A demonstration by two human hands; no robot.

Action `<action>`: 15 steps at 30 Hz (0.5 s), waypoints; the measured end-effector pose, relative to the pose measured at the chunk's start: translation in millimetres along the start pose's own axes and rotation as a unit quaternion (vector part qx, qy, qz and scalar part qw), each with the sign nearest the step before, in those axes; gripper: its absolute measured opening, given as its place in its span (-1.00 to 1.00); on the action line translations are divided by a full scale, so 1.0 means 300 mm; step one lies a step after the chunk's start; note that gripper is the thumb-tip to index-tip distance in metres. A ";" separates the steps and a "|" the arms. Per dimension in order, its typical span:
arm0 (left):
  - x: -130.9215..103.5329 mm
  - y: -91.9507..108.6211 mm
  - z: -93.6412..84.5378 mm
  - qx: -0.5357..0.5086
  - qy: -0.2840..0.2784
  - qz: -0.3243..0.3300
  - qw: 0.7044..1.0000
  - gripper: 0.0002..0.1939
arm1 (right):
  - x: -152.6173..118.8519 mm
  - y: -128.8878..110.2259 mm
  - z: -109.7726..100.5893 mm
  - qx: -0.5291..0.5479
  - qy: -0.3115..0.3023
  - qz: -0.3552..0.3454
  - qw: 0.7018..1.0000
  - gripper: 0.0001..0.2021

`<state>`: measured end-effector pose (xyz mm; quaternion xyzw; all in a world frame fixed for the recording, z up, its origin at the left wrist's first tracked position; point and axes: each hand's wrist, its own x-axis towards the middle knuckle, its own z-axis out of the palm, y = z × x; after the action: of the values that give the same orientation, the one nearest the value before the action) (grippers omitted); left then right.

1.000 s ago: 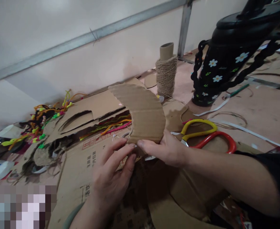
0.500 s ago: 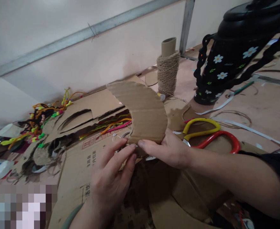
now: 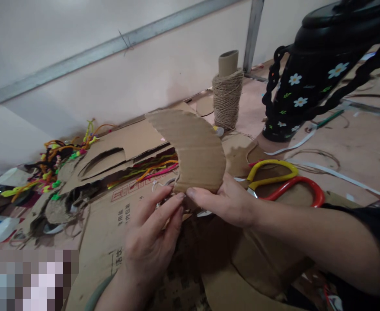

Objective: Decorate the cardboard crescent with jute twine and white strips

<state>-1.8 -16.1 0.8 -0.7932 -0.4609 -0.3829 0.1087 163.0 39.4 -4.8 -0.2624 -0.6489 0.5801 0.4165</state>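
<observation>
A curved, crescent-like strip of brown cardboard [image 3: 199, 151] is raised in front of me, its wide arc bulging to the right. My right hand [image 3: 224, 201] grips its lower end, thumb on the near face and the other fingers hidden behind. At the lower left edge of the same strip, my left hand [image 3: 157, 235] pinches with thumb and fingertips; the exact contact is partly hidden. Beside my right wrist lie scissors with one yellow and one red handle [image 3: 306, 190], their blades mostly covered by my hand.
Behind the strip stands a twine spool [image 3: 228, 101]. A black flowered bottle [image 3: 306, 86] is at the right. Printed cardboard [image 3: 102, 242] and a cut-out sheet [image 3: 138, 134] lie at the left, near colourful pipe cleaners [image 3: 53, 160]. More cardboard [image 3: 238, 289] is below my hands.
The lower end of the strip and both hands have shifted very slightly, along with a small camera movement. My grip looks the same.
</observation>
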 end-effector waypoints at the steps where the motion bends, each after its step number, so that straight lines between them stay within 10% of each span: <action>1: 0.001 0.000 0.001 -0.001 -0.001 0.001 1.000 -0.77 | 0.000 0.000 -0.001 -0.005 0.002 0.004 1.000 -0.76; 15: -0.002 0.003 0.003 -0.010 0.007 -0.012 1.000 -0.80 | 0.004 -0.011 -0.002 0.021 -0.012 -0.014 1.000 -0.74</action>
<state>-0.6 -16.4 -0.1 -0.7860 -0.4655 -0.3944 0.0995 163.4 40.3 -1.4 -0.2376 -0.6451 0.5911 0.4218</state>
